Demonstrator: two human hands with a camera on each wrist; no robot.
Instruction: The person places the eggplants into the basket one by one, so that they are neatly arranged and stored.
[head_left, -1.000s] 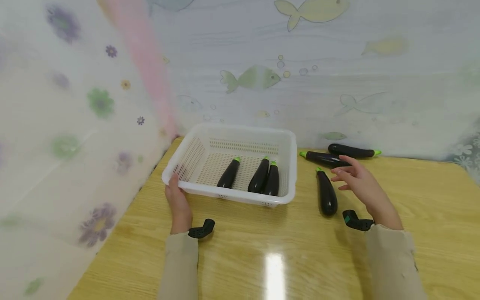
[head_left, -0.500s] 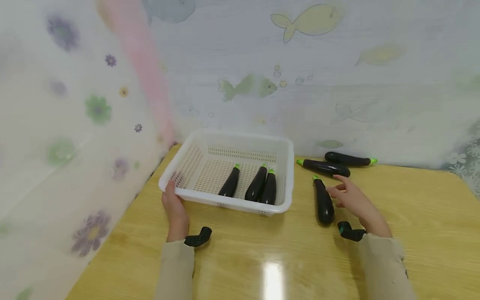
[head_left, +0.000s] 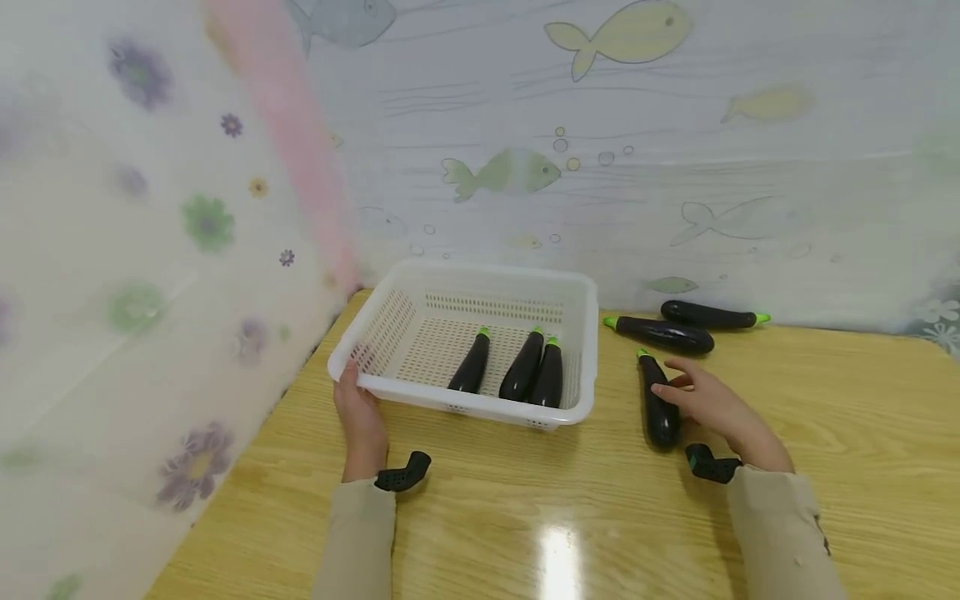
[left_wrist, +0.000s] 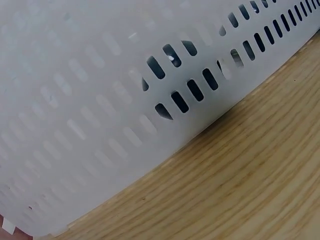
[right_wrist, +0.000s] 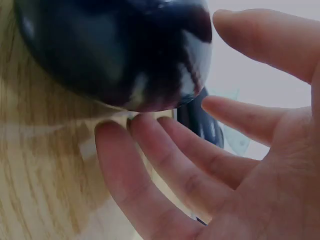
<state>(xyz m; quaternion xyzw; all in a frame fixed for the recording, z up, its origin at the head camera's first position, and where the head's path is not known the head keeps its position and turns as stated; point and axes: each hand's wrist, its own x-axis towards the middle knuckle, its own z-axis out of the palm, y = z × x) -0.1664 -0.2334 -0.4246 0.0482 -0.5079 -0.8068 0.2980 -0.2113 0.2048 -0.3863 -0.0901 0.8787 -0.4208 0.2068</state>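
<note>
My left hand [head_left: 363, 421] grips the front left corner of a white plastic basket [head_left: 420, 392], thumb over the rim. Three dark eggplants lie inside: one apart [head_left: 471, 365] and a pair side by side at the right, a left one [head_left: 522, 369] and a right one [head_left: 550, 377]. The left wrist view shows the slotted basket wall [left_wrist: 110, 130] close up. Right of the basket, my right hand [head_left: 723, 415] is at a single eggplant [head_left: 662, 423], thumb over its side. In the right wrist view the fingers [right_wrist: 160, 145] are spread around the eggplant's rounded end [right_wrist: 115, 55], not closed round it.
Two more eggplants, a front one [head_left: 667, 335] and a rear one [head_left: 708, 315], lie near the back wall, right of the basket. The wooden table [head_left: 480, 500] meets a patterned wall covering [head_left: 495, 100] at the back and left.
My right hand has come down and left to the nearest eggplant, its thumb now over it. The left hand keeps its grip on the basket. The view has shifted slightly.
</note>
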